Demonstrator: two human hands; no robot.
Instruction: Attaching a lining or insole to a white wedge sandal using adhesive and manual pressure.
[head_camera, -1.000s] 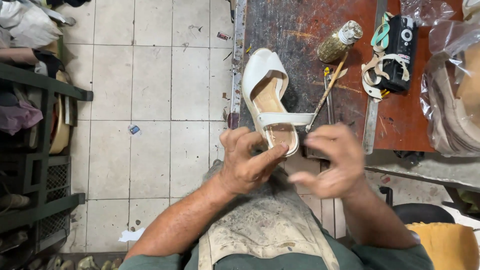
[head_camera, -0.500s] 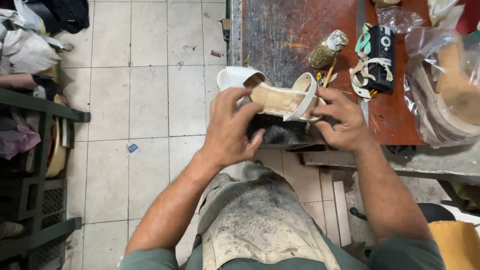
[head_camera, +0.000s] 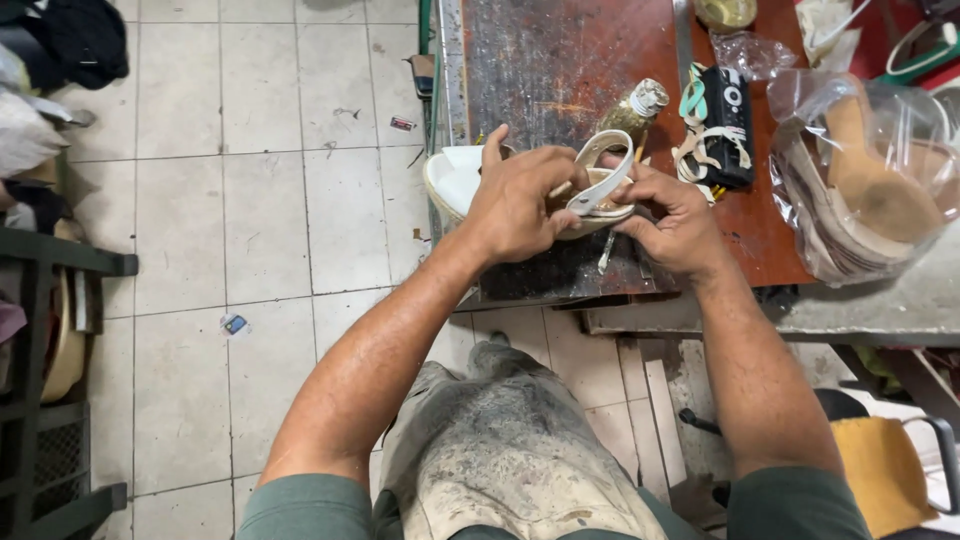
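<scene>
Your left hand (head_camera: 515, 205) clamps the white sandal (head_camera: 455, 178) over the desk's (head_camera: 540, 60) near-left edge, grip pressed around its body. Your right hand (head_camera: 672, 218) pinches the white strap (head_camera: 600, 175). Advise keeping the strap flat and centred, and steadying the sole against the desk edge.

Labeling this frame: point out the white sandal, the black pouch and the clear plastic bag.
white sandal (head_camera: 452, 178): head view, on the bare sole end left of the hands.
black pouch (head_camera: 727, 125): head view, on its front face.
clear plastic bag (head_camera: 872, 185): head view, on its middle.
</scene>
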